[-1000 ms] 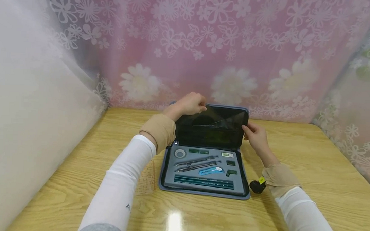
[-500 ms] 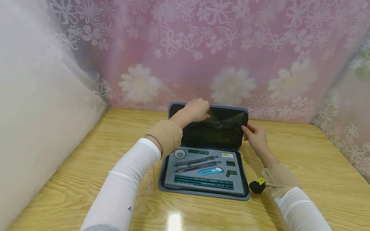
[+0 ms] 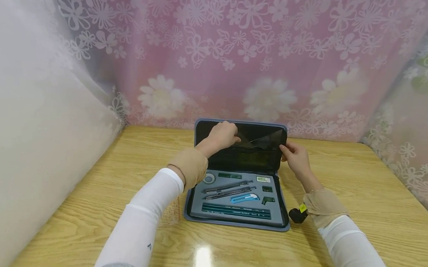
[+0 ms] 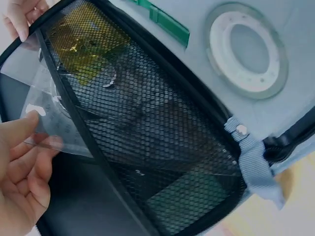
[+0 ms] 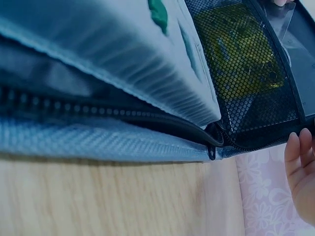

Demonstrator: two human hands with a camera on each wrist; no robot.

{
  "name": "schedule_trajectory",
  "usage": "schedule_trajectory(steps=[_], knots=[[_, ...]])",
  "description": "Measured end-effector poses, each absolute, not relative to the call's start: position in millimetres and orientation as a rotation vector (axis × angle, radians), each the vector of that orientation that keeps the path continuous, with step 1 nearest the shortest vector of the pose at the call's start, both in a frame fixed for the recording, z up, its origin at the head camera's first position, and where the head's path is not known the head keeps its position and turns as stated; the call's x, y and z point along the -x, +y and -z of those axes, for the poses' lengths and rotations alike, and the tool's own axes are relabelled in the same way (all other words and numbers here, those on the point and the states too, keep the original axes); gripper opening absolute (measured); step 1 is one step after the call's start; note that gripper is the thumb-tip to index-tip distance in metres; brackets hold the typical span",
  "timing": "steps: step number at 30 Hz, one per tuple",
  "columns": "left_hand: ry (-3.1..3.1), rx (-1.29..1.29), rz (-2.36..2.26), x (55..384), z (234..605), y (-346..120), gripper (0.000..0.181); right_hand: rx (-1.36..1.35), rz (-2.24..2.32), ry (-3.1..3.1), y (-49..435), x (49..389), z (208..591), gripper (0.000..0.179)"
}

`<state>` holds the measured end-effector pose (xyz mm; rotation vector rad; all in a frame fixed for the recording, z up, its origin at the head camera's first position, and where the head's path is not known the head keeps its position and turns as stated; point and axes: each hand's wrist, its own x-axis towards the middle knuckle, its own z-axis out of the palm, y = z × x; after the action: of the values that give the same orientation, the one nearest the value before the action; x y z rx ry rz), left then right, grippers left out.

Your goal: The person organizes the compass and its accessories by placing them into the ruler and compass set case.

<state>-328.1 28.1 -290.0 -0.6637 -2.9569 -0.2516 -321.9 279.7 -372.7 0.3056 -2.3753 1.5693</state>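
Note:
A blue-edged zip case of drawing tools lies unfolded, its dark lid [image 3: 205, 129] standing up at the back. My left hand [image 3: 222, 134] is in front of the lid. In the left wrist view, its thumb and fingers pinch a clear plastic set square [image 4: 55, 118], whose lower part sits behind the black mesh pocket [image 4: 142, 118]. My right hand [image 3: 297, 160] holds the lid's right edge between thumb and fingers. Yellow see-through pieces [image 5: 241, 54] show behind the mesh in the right wrist view. The left fingertips are partly hidden in the head view.
The grey tray [image 3: 211, 218] holds a tape roll [image 3: 209, 178], two compass-like tools, a blue utility knife [image 3: 245, 198], green pencils [image 3: 236, 211] and an eraser [image 3: 263, 179]. A clear sheet with red marks [image 3: 171, 212] lies left of the case. A black object [image 3: 298, 215] is by the right wrist.
My left hand first shifted right and down from the lid's top edge, then slightly left and lower in front of the lid. The right hand stays at the lid's edge.

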Motion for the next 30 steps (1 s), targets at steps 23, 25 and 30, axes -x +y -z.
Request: schedule_trajectory(steps=[23,25,30], knots=[[-2.985,0.636,0.169,327.6,286.3,16.2,0.034,-0.336,-1.550,-2.413,273.7,320.8,362.5,0.030],[-2.982,0.716,0.225,326.1,282.7,8.4,0.034,-0.331,-1.573,-2.400,274.2,319.4,362.7,0.031],[-2.925,0.949,0.364,314.7,273.2,-29.4,0.024,-0.306,-1.570,-2.392,277.8,321.1,371.0,0.033]])
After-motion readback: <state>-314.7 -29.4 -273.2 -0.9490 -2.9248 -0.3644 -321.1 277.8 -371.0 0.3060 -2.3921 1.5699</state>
